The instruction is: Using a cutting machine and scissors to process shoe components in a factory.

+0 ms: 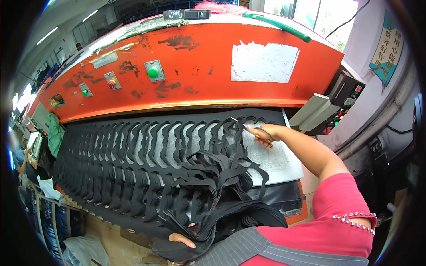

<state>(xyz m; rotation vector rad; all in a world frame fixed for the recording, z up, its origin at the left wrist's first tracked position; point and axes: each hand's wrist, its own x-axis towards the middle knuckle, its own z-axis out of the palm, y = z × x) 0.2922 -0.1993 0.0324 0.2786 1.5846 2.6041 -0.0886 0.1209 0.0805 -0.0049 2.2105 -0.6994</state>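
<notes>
My right hand (262,134) is closed round a pair of scissors (258,136) at the far right end of a stack of black cut fabric (153,146). The scissor blades point left, at the fabric's far edge. Wavy strips with long gaps between them make up the stack. My left hand (182,240) grips a gathered bundle of black fabric strips (222,217) close to my body; the bundle hides most of its fingers. Loose strips (208,166) lie tangled between my hands, over the stack's right part.
The stack lies on a pale board (275,162) under a red machine front (199,62) with a green button (153,72) and a red one (112,83). A control box (344,95) stands at right. A metal railing (53,217) and a person (20,155) are at left.
</notes>
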